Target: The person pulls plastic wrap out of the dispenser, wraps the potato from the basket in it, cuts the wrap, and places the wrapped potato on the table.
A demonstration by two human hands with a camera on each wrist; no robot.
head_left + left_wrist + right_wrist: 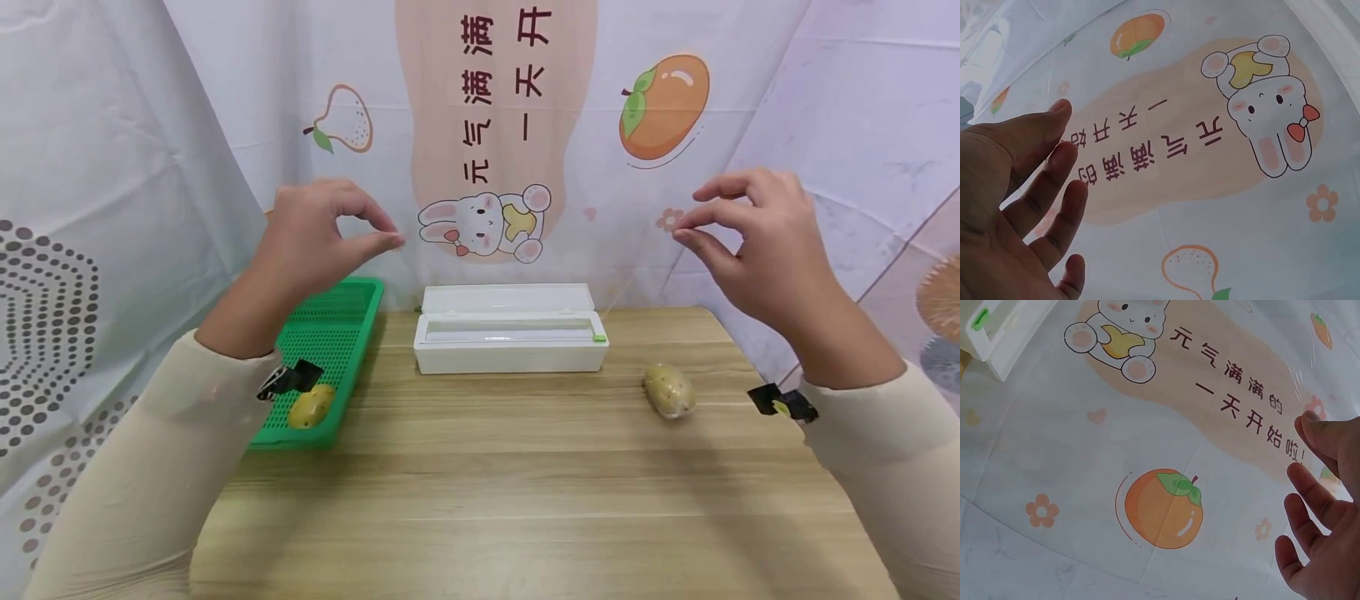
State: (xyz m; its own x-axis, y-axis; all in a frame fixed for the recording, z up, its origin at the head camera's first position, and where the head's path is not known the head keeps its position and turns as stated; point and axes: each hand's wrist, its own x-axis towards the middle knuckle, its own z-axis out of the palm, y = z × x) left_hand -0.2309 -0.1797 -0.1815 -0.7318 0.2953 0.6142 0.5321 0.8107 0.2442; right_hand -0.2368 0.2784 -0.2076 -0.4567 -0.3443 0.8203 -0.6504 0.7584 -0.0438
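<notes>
A nearly invisible sheet of plastic wrap (1298, 384) is raised in the air, its glints showing by the right thumb in the right wrist view. My left hand (322, 229) pinches its left corner between thumb and index finger. At the opposite corner, my right hand (765, 237) pinches it the same way, the other fingers loosely bent. Below and between the hands stands a white wrap dispenser box (510, 360), lid raised, with a small green slider (599, 338) at its right end. The sheet's lower edge is too faint to trace.
On the right of the wooden table (480, 500) lies a yellowish potato (670, 391) with a shiny, film-like surface. A green basket (352, 367) at the left contains another potato (311, 407), partly behind the left sleeve. A printed curtain (360, 50) hangs behind the table.
</notes>
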